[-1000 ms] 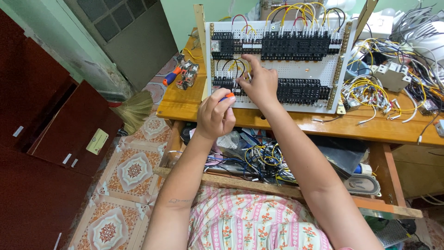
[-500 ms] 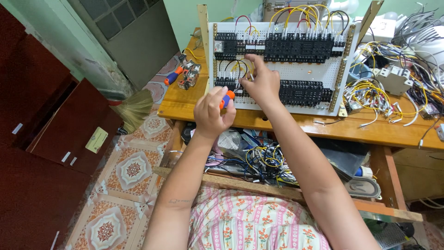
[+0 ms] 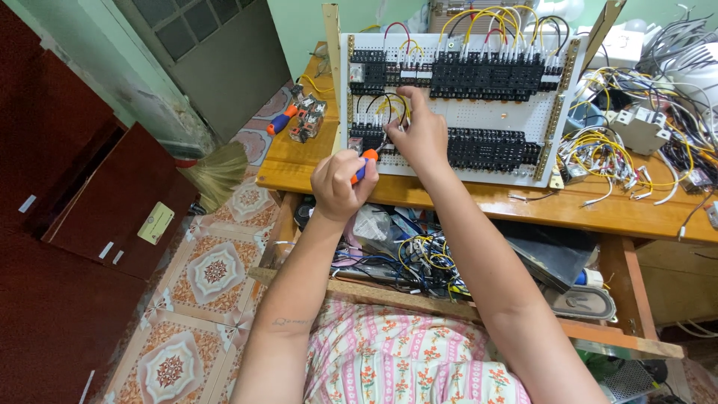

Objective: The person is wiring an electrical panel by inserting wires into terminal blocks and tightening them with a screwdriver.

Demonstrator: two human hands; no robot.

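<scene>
A white perforated panel [image 3: 493,116] stands tilted on the wooden table [image 3: 464,198], carrying rows of black relay sockets and yellow, red and black wires. My left hand [image 3: 338,183] is closed around an orange-and-blue screwdriver [image 3: 363,164], whose tip points at the lower left sockets. My right hand [image 3: 420,135] rests on the panel, its fingers pinching a black wire [image 3: 402,112] at the lower socket row. The wire end under my fingers is hidden.
Loose wires and white components [image 3: 643,127] crowd the table's right side. Another orange-and-blue screwdriver [image 3: 280,120] and a small part lie at the left corner. A shelf of tangled cables [image 3: 419,258] sits below. A broom [image 3: 217,172] and dark red cabinet [image 3: 97,194] stand left.
My right hand has shifted slightly left along the lower socket row. My left hand has tilted the screwdriver so its tip points toward the panel.
</scene>
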